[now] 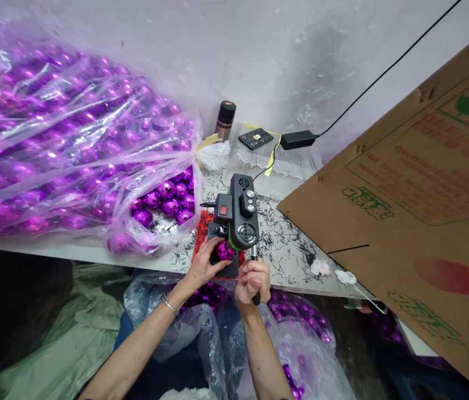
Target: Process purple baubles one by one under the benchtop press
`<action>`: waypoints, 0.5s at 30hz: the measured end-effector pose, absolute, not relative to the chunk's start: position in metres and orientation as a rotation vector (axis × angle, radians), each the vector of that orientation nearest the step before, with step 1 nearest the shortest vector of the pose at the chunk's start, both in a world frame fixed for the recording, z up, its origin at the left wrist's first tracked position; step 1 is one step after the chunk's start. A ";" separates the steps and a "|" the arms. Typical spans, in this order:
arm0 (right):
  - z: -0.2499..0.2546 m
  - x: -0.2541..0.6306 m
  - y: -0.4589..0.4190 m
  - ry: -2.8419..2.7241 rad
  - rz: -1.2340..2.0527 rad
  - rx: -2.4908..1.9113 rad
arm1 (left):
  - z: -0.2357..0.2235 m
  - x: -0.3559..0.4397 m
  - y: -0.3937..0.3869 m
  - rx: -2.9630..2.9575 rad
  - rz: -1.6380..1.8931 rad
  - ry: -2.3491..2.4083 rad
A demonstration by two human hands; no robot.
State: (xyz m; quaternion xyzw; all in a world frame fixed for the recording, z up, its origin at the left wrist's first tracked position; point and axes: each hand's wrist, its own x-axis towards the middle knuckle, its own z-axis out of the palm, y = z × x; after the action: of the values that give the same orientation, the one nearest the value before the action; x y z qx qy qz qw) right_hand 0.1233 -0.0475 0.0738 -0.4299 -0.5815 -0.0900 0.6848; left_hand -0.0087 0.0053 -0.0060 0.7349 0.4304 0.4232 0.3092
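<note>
My left hand (204, 263) is closed on a shiny purple faceted ball (225, 251), thumb and fingers on either side of it. The ball sits against the front of a small dark machine (243, 212) with round vents, silver knobs and a red switch (223, 210). Wrapped round a black-gripped lever (255, 253) at the machine's right side is my right hand (253, 280). Under the machine lies a red mat (201, 236). What the ball touches inside the machine is hidden.
A large clear bag of purple balls (71, 144) fills the left. A cardboard box (404, 222) leans in from the right. Behind the machine are a dark bottle (226, 119), a phone-like slab (255, 139) and a power adapter (298, 139). Black scraps (278, 239) litter the table.
</note>
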 end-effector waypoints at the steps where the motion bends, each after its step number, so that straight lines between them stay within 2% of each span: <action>1: 0.073 0.123 -0.047 -1.301 -0.202 -0.959 | -0.006 -0.009 0.006 1.942 1.125 1.127; 9: 0.065 0.126 -0.045 -1.366 -0.210 -0.953 | -0.002 -0.008 0.007 1.950 1.135 1.100; 15: 0.105 0.127 -0.050 -1.292 -0.135 -1.020 | -0.001 -0.005 0.007 1.958 1.163 1.099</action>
State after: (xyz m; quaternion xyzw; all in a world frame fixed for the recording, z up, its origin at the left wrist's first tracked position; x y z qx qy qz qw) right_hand 0.1269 -0.0505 0.1047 -0.4538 -0.5750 -0.0600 0.6781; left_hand -0.0049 0.0065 -0.0013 0.7383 0.4143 0.4385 0.3015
